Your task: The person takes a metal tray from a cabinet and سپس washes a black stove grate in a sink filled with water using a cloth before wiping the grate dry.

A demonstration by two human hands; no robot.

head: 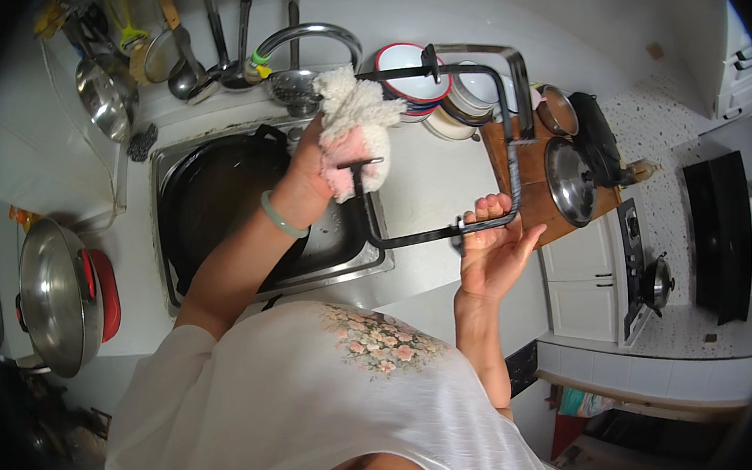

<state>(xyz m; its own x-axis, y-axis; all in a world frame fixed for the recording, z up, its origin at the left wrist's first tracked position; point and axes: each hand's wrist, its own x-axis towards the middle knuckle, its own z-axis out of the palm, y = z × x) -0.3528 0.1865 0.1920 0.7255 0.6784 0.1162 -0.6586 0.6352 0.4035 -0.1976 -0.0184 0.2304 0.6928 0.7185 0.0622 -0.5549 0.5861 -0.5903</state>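
My left hand [304, 183], with a pale green bangle at its wrist, grips a fluffy white and pink cloth [359, 118]. The cloth is bunched against the upper arm of a bent black metal frame [415, 239]. That frame is held up above the counter, to the right of the sink. Its lower bar lies across the fingers of my right hand [489, 264], whose palm faces up and whose thumb stands apart. A wide black pan [227, 190] sits in the steel sink [353, 268], under my left forearm.
A curved faucet [312, 29] rises behind the sink, near a colander [295, 87]. Stacked bowls [422, 73] stand at the back. Rightward, a wooden board [531, 161] carries a pot lid [571, 184]. A steel wok [56, 296] is at left. Ladles [186, 77] hang on the wall.
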